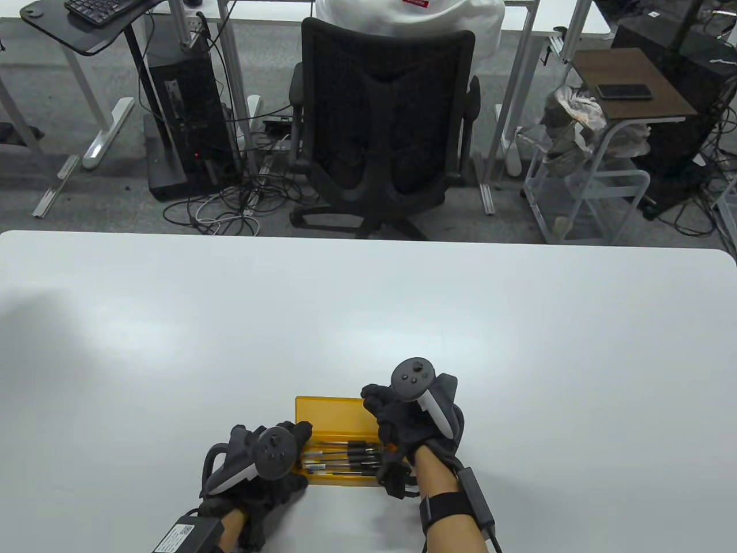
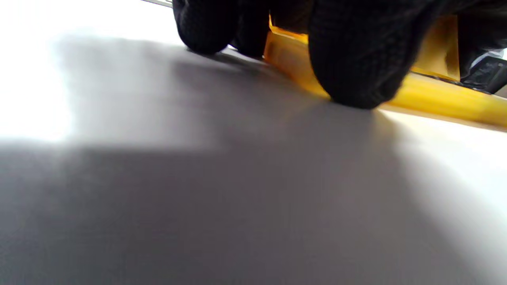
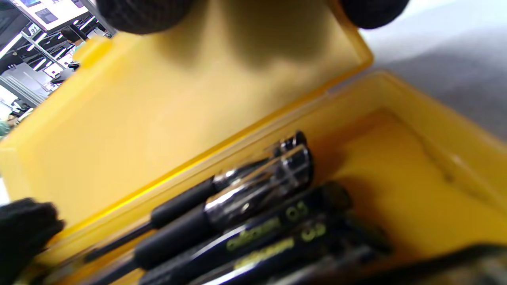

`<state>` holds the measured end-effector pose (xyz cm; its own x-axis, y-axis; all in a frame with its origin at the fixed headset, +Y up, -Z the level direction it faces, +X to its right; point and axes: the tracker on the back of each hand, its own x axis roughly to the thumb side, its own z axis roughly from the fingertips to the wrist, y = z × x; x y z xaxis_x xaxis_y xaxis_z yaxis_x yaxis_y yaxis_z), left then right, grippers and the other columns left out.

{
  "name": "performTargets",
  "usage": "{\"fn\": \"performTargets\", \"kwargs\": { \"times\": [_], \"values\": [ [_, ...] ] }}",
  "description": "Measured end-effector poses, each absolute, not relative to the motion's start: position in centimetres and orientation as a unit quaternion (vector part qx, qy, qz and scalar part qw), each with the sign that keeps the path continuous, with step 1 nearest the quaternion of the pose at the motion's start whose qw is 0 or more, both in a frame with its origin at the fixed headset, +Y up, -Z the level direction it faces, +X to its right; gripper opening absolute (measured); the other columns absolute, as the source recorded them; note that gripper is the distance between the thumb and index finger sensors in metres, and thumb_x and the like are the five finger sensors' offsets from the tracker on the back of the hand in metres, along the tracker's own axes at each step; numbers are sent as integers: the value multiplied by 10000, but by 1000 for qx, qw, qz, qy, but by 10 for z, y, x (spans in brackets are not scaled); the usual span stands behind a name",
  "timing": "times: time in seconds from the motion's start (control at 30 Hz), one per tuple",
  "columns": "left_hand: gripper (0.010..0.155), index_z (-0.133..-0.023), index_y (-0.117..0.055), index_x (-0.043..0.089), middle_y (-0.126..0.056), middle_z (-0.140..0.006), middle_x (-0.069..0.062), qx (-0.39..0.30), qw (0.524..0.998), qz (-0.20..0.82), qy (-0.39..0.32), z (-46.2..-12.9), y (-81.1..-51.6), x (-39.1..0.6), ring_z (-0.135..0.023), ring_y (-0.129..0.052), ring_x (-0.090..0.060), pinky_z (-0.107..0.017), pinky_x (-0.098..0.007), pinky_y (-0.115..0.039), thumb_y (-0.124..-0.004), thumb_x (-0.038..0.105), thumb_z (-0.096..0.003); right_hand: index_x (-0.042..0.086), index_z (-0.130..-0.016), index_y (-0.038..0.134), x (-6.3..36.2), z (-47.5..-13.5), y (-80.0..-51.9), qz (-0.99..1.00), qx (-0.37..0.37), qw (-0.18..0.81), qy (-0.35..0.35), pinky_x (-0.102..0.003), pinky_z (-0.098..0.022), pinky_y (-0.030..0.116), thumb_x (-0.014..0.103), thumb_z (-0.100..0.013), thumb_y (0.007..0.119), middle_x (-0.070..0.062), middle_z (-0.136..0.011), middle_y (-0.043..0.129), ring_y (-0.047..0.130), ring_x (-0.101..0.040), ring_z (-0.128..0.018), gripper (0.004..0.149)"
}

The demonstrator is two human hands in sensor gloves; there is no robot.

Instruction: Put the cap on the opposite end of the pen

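Observation:
A yellow pen case [image 1: 322,412] lies open near the table's front edge, its lid standing up at the back. Several black capped pens [image 1: 345,455] lie in it side by side. My left hand [image 1: 296,443] grips the case's left end. In the left wrist view its fingers [image 2: 356,59] press against the case wall [image 2: 435,99]. My right hand [image 1: 377,415] holds the lid at its right end. In the right wrist view its fingertips [image 3: 142,12] sit on the lid's rim [image 3: 158,111], above the pens [image 3: 237,213]. Neither hand holds a pen.
The white table [image 1: 368,322] stretches far beyond the case. A black office chair [image 1: 386,127] stands behind its far edge, with desks, a computer tower [image 1: 184,115] and cables on the floor.

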<state>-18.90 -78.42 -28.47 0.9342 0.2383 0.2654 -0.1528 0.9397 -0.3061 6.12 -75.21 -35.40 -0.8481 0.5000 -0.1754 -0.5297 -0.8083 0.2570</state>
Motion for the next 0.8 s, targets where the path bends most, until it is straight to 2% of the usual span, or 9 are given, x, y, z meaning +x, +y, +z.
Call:
{"fn": "performTargets", "kwargs": {
  "times": [0.13, 0.17, 0.23, 0.3, 0.37, 0.43, 0.53, 0.63, 0.8],
  "values": [
    [886, -1129, -484, 212, -564, -1166, -171, -139, 975, 98, -145, -285, -783, -187, -901, -651, -336, -691, -826, -272, -943, 403, -396, 292, -1015, 688, 67, -326, -723, 986, -37, 162, 6, -569, -642, 645, 457, -398, 751, -54, -1036, 734, 683, -360, -944, 642],
    [886, -1129, -484, 213, -566, -1166, -170, -140, 975, 99, -145, -285, -783, -187, -900, -652, -337, -690, -826, -273, -942, 403, -396, 269, -994, 717, 68, -315, -716, 988, -23, 140, -53, -548, -629, 671, 458, -385, 782, -44, -1001, 761, 714, -346, -916, 641],
    [887, -1129, -482, 214, -563, -1168, -172, -141, 974, 100, -144, -285, -782, -187, -902, -647, -342, -688, -826, -269, -944, 399, -394, 281, -907, 812, 65, -298, -711, 987, 27, 118, -108, -495, -567, 750, 432, -377, 838, -14, -883, 859, 822, -299, -812, 553],
    [886, -1129, -483, 213, -563, -1169, -171, -141, 975, 98, -143, -285, -782, -187, -903, -647, -346, -686, -827, -270, -942, 399, -395, 300, -781, 921, 53, -290, -718, 990, 95, 95, -46, -448, -493, 815, 400, -368, 867, 21, -734, 971, 930, -244, -679, 429],
    [882, -1128, -483, 217, -567, -1169, -169, -140, 975, 95, -143, -285, -782, -187, -905, -648, -348, -685, -827, -269, -941, 402, -397, 286, -752, 947, 39, -284, -730, 992, 115, 46, -35, -453, -478, 820, 379, -364, 880, 12, -706, 994, 944, -250, -656, 404],
    [881, -1127, -484, 217, -568, -1170, -169, -137, 976, 95, -141, -284, -782, -187, -903, -651, -350, -683, -829, -268, -940, 400, -397, 286, -831, 895, 25, -281, -742, 989, 146, -38, -13, -476, -527, 796, 398, -359, 865, 5, -801, 956, 905, -265, -742, 485],
    [879, -1129, -482, 219, -567, -1171, -169, -136, 976, 94, -141, -284, -782, -187, -906, -650, -348, -683, -828, -267, -936, 407, -400, 269, -974, 703, 13, -276, -760, 979, 167, -108, 39, -536, -591, 724, 429, -392, 760, -80, -1004, 762, 774, -336, -875, 606],
    [880, -1129, -479, 218, -564, -1171, -169, -134, 976, 95, -140, -283, -782, -186, -905, -648, -349, -682, -830, -265, -933, 409, -401, 296, -961, 677, 11, -272, -762, 976, 174, -130, 18, -517, -585, 741, 405, -407, 713, -97, -1017, 740, 787, -328, -864, 566],
    [873, -1128, -481, 219, -565, -1171, -171, -131, 977, 93, -140, -282, -781, -187, -907, -649, -350, -681, -832, -263, -928, 415, -404, 238, -918, 770, 11, -272, -764, 981, 178, -80, 0, -492, -573, 766, 358, -383, 760, -61, -957, 784, 844, -282, -806, 549]
  ]
}}
